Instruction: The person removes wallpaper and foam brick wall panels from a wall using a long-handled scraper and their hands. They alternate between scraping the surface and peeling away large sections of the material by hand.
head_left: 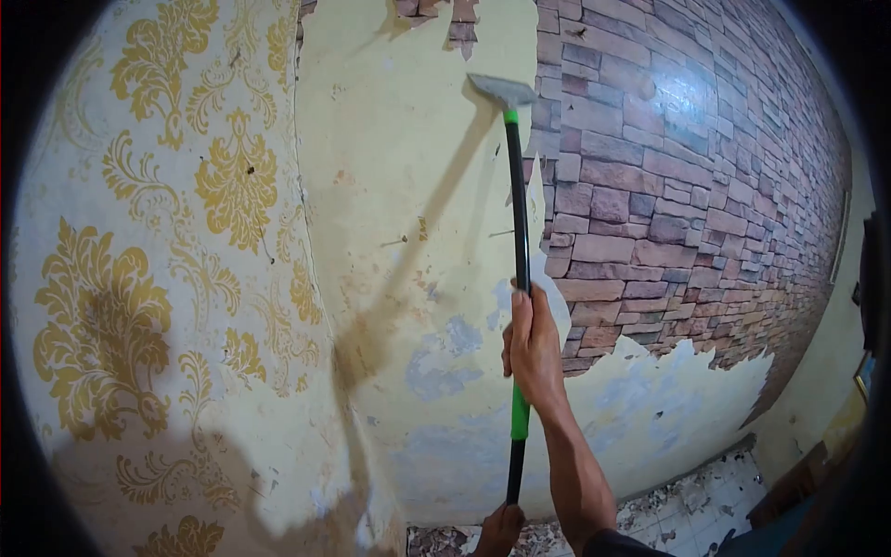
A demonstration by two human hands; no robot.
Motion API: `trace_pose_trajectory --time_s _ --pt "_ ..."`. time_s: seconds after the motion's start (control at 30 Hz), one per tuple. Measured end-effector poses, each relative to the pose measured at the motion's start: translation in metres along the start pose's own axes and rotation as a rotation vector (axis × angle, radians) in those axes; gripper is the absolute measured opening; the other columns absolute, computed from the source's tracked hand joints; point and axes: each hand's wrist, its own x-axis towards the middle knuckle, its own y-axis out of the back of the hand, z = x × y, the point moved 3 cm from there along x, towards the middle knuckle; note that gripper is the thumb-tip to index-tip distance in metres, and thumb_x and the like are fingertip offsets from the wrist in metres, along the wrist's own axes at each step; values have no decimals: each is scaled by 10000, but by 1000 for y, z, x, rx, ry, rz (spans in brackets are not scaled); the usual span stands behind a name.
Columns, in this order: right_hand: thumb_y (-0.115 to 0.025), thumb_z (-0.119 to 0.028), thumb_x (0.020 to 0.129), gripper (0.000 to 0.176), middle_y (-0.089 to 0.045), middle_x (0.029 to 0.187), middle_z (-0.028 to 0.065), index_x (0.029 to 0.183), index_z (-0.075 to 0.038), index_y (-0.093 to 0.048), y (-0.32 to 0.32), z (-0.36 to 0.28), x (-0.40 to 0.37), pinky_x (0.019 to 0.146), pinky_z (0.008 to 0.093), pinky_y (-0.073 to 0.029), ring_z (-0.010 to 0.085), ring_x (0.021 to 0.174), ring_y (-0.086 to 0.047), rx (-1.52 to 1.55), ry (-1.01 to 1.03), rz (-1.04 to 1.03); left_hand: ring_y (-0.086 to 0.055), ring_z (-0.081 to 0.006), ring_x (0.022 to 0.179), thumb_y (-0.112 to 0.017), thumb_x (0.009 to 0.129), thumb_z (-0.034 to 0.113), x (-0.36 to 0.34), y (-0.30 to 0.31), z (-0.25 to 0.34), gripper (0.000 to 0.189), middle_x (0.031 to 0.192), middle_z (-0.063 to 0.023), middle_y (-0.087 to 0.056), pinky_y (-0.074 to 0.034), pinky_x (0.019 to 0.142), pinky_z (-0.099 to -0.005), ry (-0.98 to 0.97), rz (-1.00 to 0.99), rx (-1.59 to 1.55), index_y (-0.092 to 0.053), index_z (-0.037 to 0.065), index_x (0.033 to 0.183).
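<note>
A long-handled scraper (517, 195) with a black and green pole stands nearly upright in front of the wall. My right hand (535, 339) is wrapped round the middle of the pole, just above a green section. Lower down, at the bottom edge of the view, my left hand (501, 529) grips the black end of it. The grey scraper head (502, 90) is high up, close to the torn edge of brick-patterned wallpaper (650, 176). Left of the pole, bare pale-yellow wall (371, 186) shows, with grey patches and the scraper's shadow.
Gold-patterned wallpaper (237, 181) covers the wall on the left, past a corner. Ragged brick-pattern scraps (461, 32) cling to the wall at the top. Torn paper pieces (687, 501) litter the tiled floor below. Dark furniture (789, 483) stands at the lower right.
</note>
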Motion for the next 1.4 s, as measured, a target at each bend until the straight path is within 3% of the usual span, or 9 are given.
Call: trace_pose_trajectory --time_s 0.3,0.33,0.43,0.7,0.8,1.03,1.13,1.23,1.4 --pt "-396 -423 1149 445 -470 581 23 1295 -21 -518 9 3 6 408 344 -408 138 430 -484 -35 2 -27 -434 -83 496 -375 1159 412 18 -21 -2 477 625 8 -455 -339 466 -269 -109 -38 -53 -552 62 886" --pt "-396 -423 1149 445 -470 581 23 1295 -21 -518 8 -7 19 408 344 -408 138 430 -484 -36 6 -29 -432 -83 494 -372 1159 415 26 -19 -3 482 623 9 -452 -339 464 -269 -252 -16 16 -552 61 885" --pt "-408 -400 1147 447 -458 575 13 1350 -14 -503 3 -34 50 408 340 -404 128 432 -484 9 61 -45 -441 -88 485 -379 1150 448 48 -16 53 496 617 4 -458 -351 459 -272 -143 -23 -22 -554 67 884" --pt "-414 -425 1140 444 -457 568 22 1253 -8 -520 -2 -36 48 411 344 -419 141 427 -495 -6 91 -46 -419 -84 459 -366 1145 481 41 -18 41 512 581 17 -431 -336 436 -275 -170 7 -43 -543 75 889" --pt "-420 -421 1139 444 -449 555 20 1232 1 -520 -4 -64 78 407 350 -418 137 428 -498 38 148 -72 -458 -88 537 -410 1140 449 69 -17 98 493 644 8 -484 -380 504 -289 -36 -104 -174 -545 62 866" --pt "-424 -408 1137 442 -465 562 26 1289 -6 -526 -4 -50 46 406 341 -407 143 415 -494 -2 115 -46 -404 -85 444 -385 1148 462 23 -22 73 485 579 12 -443 -326 429 -284 -16 -61 -190 -526 82 882" --pt "-427 -401 1135 446 -480 578 42 1295 0 -539 -9 -69 80 412 345 -414 152 414 -497 -15 130 -33 -416 -90 438 -371 1148 467 67 -12 96 501 574 7 -454 -336 428 -286 -266 38 21 -534 77 881" --pt "-425 -389 1136 432 -475 573 50 1278 1 -542 -13 -95 111 413 352 -419 159 413 -502 96 228 -54 -464 -90 514 -395 1139 458 82 -13 150 510 640 -7 -486 -368 483 -295 -59 -155 -233 -552 68 850" --pt "-432 -367 1135 411 -488 579 57 1265 7 -541 -10 -67 59 407 356 -419 168 424 -524 -14 128 -54 -479 -100 515 -400 1136 461 46 -14 79 513 638 -11 -490 -380 493 -303 -55 -74 -122 -559 65 851"
